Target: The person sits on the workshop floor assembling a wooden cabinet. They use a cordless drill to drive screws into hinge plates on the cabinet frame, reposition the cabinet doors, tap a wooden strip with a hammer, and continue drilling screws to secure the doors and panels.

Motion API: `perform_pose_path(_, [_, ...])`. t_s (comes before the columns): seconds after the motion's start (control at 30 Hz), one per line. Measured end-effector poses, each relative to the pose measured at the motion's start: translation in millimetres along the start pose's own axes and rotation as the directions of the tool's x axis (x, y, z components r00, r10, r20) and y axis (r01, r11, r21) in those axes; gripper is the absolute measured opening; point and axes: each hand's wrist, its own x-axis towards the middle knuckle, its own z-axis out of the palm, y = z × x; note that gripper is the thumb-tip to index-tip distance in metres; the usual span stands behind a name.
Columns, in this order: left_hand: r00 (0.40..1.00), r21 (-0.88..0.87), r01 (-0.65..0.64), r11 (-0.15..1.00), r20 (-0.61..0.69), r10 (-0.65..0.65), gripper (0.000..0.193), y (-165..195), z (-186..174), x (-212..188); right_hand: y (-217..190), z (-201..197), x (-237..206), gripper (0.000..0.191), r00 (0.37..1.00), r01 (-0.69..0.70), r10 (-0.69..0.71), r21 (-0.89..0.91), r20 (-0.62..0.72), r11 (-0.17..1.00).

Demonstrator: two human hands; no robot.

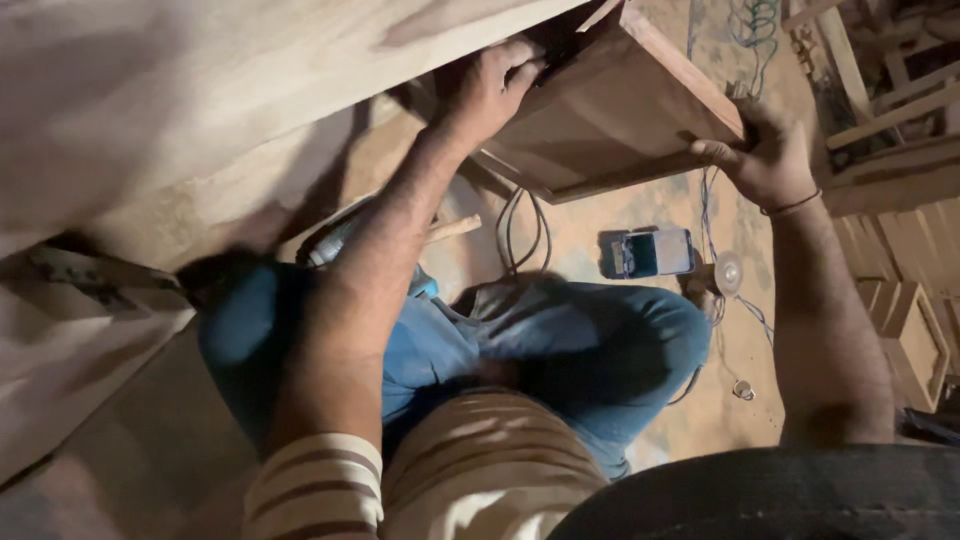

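While the person kneels in blue jeans point(600, 350) at the bottom, sandy floor point(580, 225) mid-frame, small blue box point(647, 252) there, left hand point(490, 90) and right hand point(765, 155) both clamped on wooden box point(600, 120) up top, wood scraps point(890, 100) upper right.

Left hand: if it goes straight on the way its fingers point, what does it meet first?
The left hand already touches the wooden box; beyond it, probably the big board, though depth is unclear.

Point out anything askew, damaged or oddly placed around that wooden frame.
The wooden frame sits tilted, gripped by the left hand and right hand. Cables trail loose over the dusty floor beside a small blue box. No damage shows.
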Motion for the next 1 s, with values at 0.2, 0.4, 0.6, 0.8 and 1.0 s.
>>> perform_pose_path(0.2, [0.973,0.187,0.222,0.957,-0.098,-0.207,0.024,8,-1,11,4,-9,20,0.053,1.0,0.003,-0.003,-0.17,0.0,0.985])
perform_pose_path(0.4, [0.96,-0.082,0.201,0.976,-0.183,-0.213,0.027,-8,13,22,2,-16,47,0.053,0.998,-0.022,0.032,-0.203,0.045,0.979])
perform_pose_path(0.6, [0.963,0.006,0.178,0.984,-0.204,-0.173,0.028,1,12,17,6,-14,81,0.057,0.998,0.026,-0.044,-0.35,-0.043,0.937])
perform_pose_path(0.8, [0.967,0.282,0.145,0.948,-0.245,-0.075,0.027,39,25,-4,27,-12,117,0.063,0.953,0.243,-0.293,-0.381,-0.076,0.892])
perform_pose_path(1.0, [0.991,0.374,0.038,0.927,-0.131,0.012,0.057,23,46,-25,39,-9,143,0.059,0.943,0.241,-0.308,-0.374,-0.129,0.895])
